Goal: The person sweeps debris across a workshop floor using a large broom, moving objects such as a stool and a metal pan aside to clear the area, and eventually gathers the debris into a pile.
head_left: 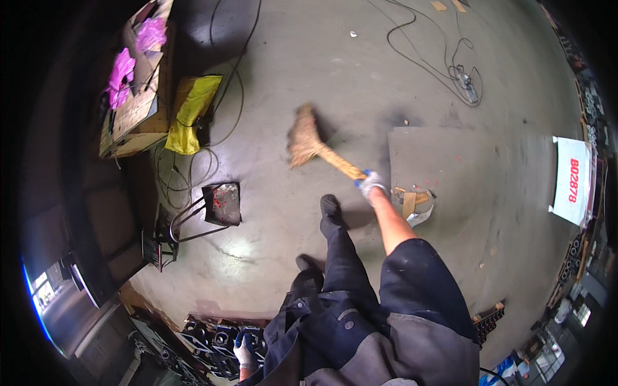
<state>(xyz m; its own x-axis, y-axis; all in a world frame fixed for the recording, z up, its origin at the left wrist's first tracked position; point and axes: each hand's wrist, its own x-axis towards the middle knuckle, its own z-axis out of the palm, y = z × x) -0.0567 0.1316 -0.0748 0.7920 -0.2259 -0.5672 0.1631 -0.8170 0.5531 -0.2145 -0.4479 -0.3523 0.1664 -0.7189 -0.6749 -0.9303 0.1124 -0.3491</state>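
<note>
My right hand (371,184), in a white and blue work glove, is closed round the handle of a short straw broom (308,143). The broom head is blurred and sits low over the concrete floor, ahead and to the left of the hand. Down at the lower left, my left hand (243,352), gloved alike, hangs over black metal parts (222,340) with its fingers stretched out and no object visible in it. Whether it touches the parts is unclear. Right of the broom handle lies a pile of scraps (413,203), brown cardboard pieces and white sheet.
A long-handled dustpan (222,204) with red bits stands at left. Behind it are cables (193,170), a yellow bag (195,112) and a wooden crate (138,116) with pink plastic. A power strip (465,85) lies far right. A white sign (571,181) stands at the right edge.
</note>
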